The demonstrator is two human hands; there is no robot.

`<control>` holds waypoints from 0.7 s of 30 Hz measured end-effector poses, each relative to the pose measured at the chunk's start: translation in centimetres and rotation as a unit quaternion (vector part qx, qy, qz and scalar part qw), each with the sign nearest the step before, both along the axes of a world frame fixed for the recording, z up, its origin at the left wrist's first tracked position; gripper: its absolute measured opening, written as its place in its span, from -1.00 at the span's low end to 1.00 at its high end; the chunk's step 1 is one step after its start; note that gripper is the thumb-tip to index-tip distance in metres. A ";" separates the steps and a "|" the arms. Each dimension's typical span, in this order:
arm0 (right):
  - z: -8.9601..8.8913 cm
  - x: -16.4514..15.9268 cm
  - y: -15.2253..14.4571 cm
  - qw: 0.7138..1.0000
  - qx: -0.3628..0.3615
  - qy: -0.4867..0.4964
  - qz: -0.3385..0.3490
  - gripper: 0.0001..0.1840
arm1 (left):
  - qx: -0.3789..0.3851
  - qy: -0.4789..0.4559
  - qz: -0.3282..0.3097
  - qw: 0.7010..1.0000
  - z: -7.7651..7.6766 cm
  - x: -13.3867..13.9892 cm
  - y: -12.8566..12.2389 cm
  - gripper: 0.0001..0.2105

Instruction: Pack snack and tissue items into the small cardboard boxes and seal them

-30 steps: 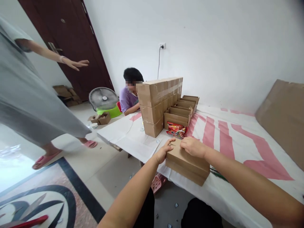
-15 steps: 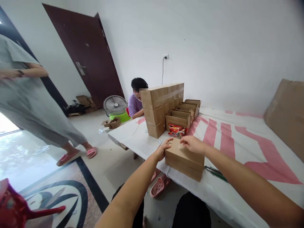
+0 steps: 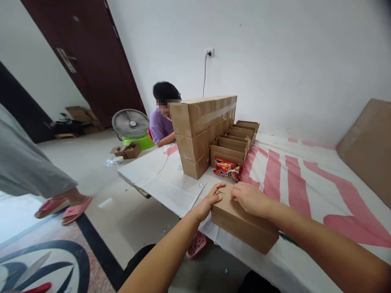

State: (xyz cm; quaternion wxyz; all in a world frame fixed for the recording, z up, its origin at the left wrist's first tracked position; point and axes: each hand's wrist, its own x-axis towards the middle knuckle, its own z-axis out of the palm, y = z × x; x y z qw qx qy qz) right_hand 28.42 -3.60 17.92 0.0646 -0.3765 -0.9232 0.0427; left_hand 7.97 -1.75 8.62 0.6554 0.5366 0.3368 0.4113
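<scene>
A closed brown cardboard box (image 3: 241,230) lies at the near edge of the cloth-covered table. My left hand (image 3: 210,202) grips its left end, with fingers over the top edge and side. On the top face rests my right hand (image 3: 251,199), fingers curled and pressed together; whatever lies under the fingertips is hidden. Just beyond the box is a red printed food packet (image 3: 227,169). A dark green tool (image 3: 287,238) is partly covered by my right forearm and the box.
Several sealed boxes (image 3: 198,140) form a wall, beside a row of open boxes (image 3: 227,152). Behind the wall sits a person in purple (image 3: 160,126). A second person in grey (image 3: 33,158) stands at left, near a fan (image 3: 132,123). A large cardboard sheet (image 3: 366,150) leans at right.
My view has shifted, and the person in grey has moved toward the left edge. My right hand has come down flatter onto the box top, while my left hand keeps its grip.
</scene>
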 end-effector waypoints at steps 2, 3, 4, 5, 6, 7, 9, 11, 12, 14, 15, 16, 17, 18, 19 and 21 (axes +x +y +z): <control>-0.1 -0.1 -0.1 1.000 0.003 -0.012 0.004 -0.76 | -0.001 -0.001 -0.009 1.000 0.2 -0.1 0.0 -0.43; -0.2 -0.1 -0.2 1.000 0.003 -0.018 0.006 -0.77 | -0.001 -0.001 -0.012 1.000 0.3 -0.1 0.0 -0.43; -0.4 0.0 -0.3 1.000 0.004 -0.022 0.006 -0.78 | -0.003 0.000 -0.012 1.000 0.4 -0.1 -0.1 -0.43; -0.5 0.3 -0.4 1.000 0.007 -0.022 0.007 -0.79 | -0.004 0.001 -0.010 1.000 0.5 -0.1 -0.2 -0.44; -0.6 0.6 -0.6 1.000 0.011 -0.012 0.007 -0.79 | -0.006 0.003 -0.007 1.000 0.5 -0.1 -0.3 -0.44; -0.7 1.1 -0.9 1.000 0.014 0.011 0.004 -0.80 | -0.009 0.006 -0.004 1.000 0.5 0.0 -0.3 -0.44; -0.6 2.5 -1.7 0.996 0.017 0.082 -0.012 -0.79 | -0.013 0.009 0.001 1.000 0.5 -0.1 -0.4 -0.43; -0.2 4.4 -3.2 0.986 0.018 0.157 -0.048 -0.79 | -0.014 0.011 0.005 1.000 0.4 -0.1 -0.4 -0.43; 0.1 5.6 -4.1 0.979 0.015 0.190 -0.075 -0.79 | -0.013 0.011 0.009 1.000 0.4 -0.2 -0.5 -0.43; 0.4 8.0 -6.3 0.960 0.003 0.243 -0.141 -0.82 | -0.011 0.012 0.015 1.000 0.5 -0.2 -0.6 -0.45; 0.5 9.3 -7.5 0.946 -0.009 0.268 -0.182 -0.82 | -0.011 0.013 0.017 1.000 0.6 -0.2 -0.8 -0.46; 0.3 10.5 -8.8 0.930 -0.023 0.289 -0.224 -0.81 | -0.009 0.014 0.018 1.000 0.7 -0.1 -0.9 -0.48; 0.0 11.7 -10.1 0.914 -0.036 0.303 -0.266 -0.79 | -0.008 0.015 0.018 1.000 0.8 -0.1 -1.0 -0.49; -0.5 12.9 -11.4 0.898 -0.048 0.313 -0.306 -0.77 | -0.008 0.016 0.017 1.000 0.9 -0.1 -1.0 -0.50; -1.2 14.0 -12.7 0.883 -0.058 0.318 -0.339 -0.76 | -0.009 0.016 0.018 1.000 1.0 0.0 -1.1 -0.50; -2.9 16.0 -15.3 0.861 -0.077 0.321 -0.387 -0.75 | -0.017 0.015 0.031 0.999 1.2 0.2 -1.0 -0.46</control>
